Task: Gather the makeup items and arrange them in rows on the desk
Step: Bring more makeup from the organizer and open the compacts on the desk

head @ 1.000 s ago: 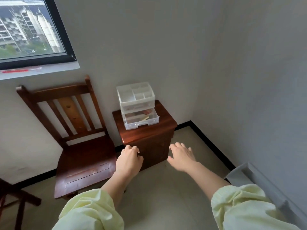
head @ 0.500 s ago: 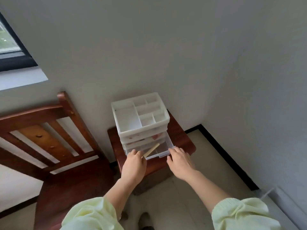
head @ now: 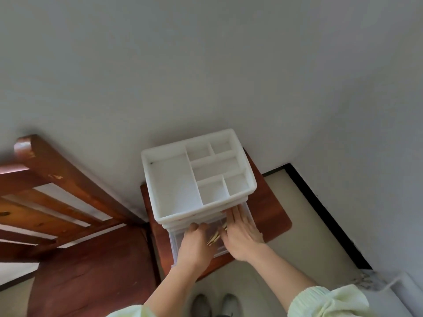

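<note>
Head view, 1 moment.

A white plastic organiser with 6 open top compartments [head: 171,184] is seen on a small red-brown wooden stand [head: 271,216], set against a pale grey wall. Its lowest clear plastic drawer [head: 175,242] stands drawn out beneath both hands.

Left hand [head: 196,247]: placed over the drawer, knuckles up, fingers curled down into it. Whether anything is grasped cannot be told, since the fingertips are hidden.

Right hand [head: 242,235]: laid flat and released, fingers straight and together, reaching into the drawer under the organiser's front rim.

Thin tan sticks with gold ends [head: 214,238] are noted inside the drawer, between the 2 hands, just right of the left hand and touching or nearly touching the right thumb side. The count is unclear owing to blur.

A dark red slatted wooden chair [head: 68,179] is located left of the left hand. Pale yellow sleeves [head: 320,300] cover both forearms. 2 grey shoes [head: 201,303] are visible below the hands, on the floor.
</note>
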